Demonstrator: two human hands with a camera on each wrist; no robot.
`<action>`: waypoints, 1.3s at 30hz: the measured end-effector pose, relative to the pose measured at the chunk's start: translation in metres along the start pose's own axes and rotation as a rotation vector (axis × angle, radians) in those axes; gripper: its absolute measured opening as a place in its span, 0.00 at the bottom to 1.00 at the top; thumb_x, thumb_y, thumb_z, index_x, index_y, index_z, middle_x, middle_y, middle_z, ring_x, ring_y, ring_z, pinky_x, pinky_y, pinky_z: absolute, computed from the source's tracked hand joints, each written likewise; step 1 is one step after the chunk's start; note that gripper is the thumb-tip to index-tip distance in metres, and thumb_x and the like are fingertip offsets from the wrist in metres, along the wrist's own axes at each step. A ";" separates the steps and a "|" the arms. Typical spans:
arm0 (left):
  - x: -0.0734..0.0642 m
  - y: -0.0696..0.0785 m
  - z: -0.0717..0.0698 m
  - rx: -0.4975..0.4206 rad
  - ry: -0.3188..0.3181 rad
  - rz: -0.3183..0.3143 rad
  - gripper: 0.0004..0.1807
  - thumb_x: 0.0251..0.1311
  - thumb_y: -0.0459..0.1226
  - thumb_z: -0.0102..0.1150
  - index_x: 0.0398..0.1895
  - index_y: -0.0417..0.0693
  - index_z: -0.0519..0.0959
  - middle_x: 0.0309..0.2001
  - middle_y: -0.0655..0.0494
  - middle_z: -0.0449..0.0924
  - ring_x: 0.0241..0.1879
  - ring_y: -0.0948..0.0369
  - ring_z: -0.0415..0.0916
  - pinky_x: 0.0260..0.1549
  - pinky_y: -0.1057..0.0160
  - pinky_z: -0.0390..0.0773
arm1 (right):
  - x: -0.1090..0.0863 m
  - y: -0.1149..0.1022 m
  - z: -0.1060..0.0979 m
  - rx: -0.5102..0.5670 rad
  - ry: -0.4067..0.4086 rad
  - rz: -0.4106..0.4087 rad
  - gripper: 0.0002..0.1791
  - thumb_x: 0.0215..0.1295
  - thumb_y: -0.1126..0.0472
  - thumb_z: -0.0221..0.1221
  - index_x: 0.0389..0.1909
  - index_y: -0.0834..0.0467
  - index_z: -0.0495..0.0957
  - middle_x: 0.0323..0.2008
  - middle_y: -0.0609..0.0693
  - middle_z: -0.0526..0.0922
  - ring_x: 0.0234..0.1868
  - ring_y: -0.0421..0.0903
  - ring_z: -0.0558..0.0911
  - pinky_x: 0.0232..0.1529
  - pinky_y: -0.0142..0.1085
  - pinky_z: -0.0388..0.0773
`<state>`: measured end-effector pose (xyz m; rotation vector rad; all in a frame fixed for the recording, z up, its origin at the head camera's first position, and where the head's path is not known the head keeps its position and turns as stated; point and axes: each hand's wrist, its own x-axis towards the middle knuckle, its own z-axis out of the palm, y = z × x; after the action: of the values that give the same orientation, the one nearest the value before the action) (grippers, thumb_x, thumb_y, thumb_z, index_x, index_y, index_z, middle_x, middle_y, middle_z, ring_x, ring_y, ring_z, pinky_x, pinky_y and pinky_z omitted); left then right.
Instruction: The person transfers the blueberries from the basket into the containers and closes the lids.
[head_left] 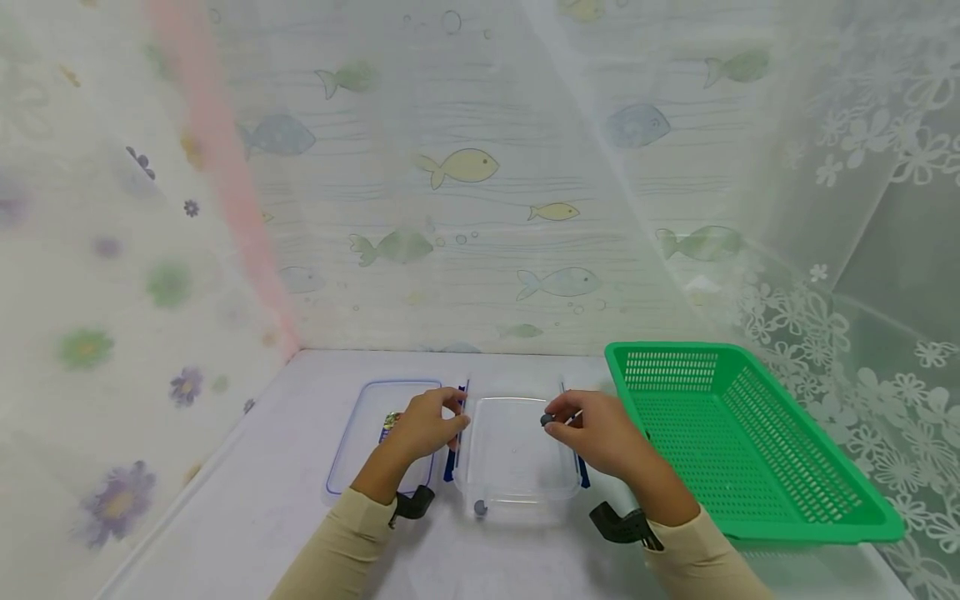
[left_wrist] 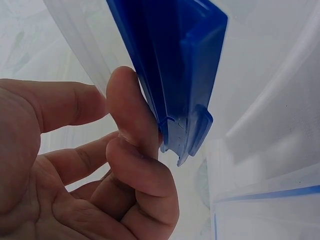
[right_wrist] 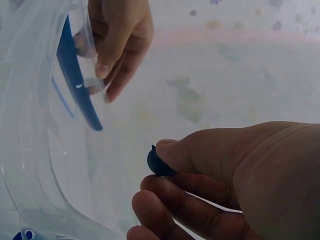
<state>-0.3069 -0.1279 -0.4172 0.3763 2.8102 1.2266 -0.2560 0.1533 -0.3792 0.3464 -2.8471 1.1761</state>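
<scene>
Head view: clear plastic container (head_left: 517,454) sits on the white table (head_left: 288,450), between the two hands. Right hand (head_left: 600,429) is above the container's right side, pinching a small dark round piece (right_wrist: 156,164) between thumb and index finger; right wrist view shows a short nub at the piece's top, the piece held apart from the container wall, and the other fingers loosely bent below it. Left hand (head_left: 429,425) is at the container's left side, fingers bent, thumb and fingers gripping the clear edge of the left latch (left_wrist: 175,65); left wrist view shows the latch's blue strip just beside the fingertips. A second dark round piece (head_left: 481,507) is at the container's near left corner; cannot tell whether inside or against the outer wall. Right latch (head_left: 583,472), also blue, shows below the right hand. To the left of the container lies a clear lid (head_left: 345,454) with a blue rim; a colourful packet (head_left: 390,423) shows within its outline, partly hidden by the left hand. Green perforated basket (head_left: 750,450) stands to the right, beyond the right forearm. Beige sleeves on both arms; curtain printed with fish (head_left: 465,166) behind the table.
</scene>
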 end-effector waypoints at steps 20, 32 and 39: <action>0.001 0.000 -0.001 -0.029 -0.007 0.005 0.23 0.69 0.39 0.64 0.64 0.44 0.78 0.48 0.51 0.82 0.20 0.62 0.82 0.25 0.62 0.77 | 0.002 0.001 0.007 0.003 -0.002 0.022 0.07 0.65 0.58 0.69 0.43 0.50 0.86 0.35 0.43 0.85 0.37 0.43 0.83 0.34 0.36 0.83; 0.002 -0.002 0.000 -0.010 -0.003 -0.002 0.23 0.69 0.40 0.64 0.65 0.45 0.78 0.48 0.52 0.82 0.21 0.62 0.82 0.24 0.62 0.76 | 0.000 -0.001 0.007 -0.012 -0.003 0.022 0.07 0.65 0.59 0.69 0.43 0.50 0.86 0.35 0.42 0.85 0.38 0.45 0.84 0.34 0.36 0.83; 0.001 0.000 0.000 -0.016 0.003 -0.009 0.23 0.69 0.40 0.64 0.65 0.45 0.78 0.49 0.51 0.82 0.20 0.61 0.82 0.26 0.60 0.78 | 0.000 -0.001 0.007 -0.016 -0.001 0.019 0.07 0.65 0.59 0.69 0.43 0.50 0.86 0.35 0.43 0.85 0.39 0.45 0.83 0.35 0.36 0.84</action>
<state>-0.3083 -0.1273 -0.4169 0.3601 2.7998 1.2487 -0.2556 0.1470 -0.3834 0.3197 -2.8658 1.1565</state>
